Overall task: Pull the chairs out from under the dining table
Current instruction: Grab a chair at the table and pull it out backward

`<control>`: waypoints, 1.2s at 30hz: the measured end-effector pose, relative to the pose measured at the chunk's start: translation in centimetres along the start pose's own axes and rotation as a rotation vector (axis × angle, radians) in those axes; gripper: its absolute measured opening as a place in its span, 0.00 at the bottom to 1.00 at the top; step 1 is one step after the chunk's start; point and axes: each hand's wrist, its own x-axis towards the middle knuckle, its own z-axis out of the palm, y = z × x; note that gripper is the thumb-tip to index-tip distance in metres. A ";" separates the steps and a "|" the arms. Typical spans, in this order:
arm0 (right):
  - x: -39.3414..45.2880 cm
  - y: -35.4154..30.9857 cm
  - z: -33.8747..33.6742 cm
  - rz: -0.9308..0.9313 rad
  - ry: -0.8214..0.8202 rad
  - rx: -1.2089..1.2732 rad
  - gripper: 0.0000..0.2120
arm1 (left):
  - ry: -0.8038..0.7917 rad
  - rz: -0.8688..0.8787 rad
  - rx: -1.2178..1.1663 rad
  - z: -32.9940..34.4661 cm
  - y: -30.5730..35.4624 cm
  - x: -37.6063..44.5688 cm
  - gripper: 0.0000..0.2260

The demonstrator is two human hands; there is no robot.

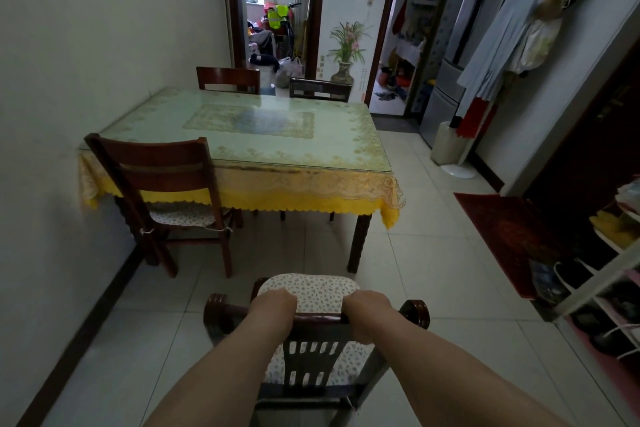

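Note:
A dark wooden chair with a flowered seat cushion stands on the tiled floor right in front of me, well apart from the dining table. My left hand and my right hand both grip its top rail. The table has a glass top over a yellow lace cloth. A second chair sits at the table's near left corner, its seat partly under the cloth. Two more chairs stand at the far side, only their backs showing.
A wall runs along the left of the table. To the right lie a red mat, a shoe rack, a white fan base and a fridge with hanging clothes. Two doorways open behind the table.

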 end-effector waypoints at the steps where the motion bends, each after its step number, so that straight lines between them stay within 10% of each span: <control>1: -0.5 -0.2 0.3 -0.001 0.005 0.002 0.12 | 0.000 -0.003 -0.005 0.2 0.2 -0.6 0.15; 36: -11.3 -6.9 5.9 0.089 -0.095 0.041 0.10 | 0.014 0.022 0.028 10.0 0.3 -9.2 0.15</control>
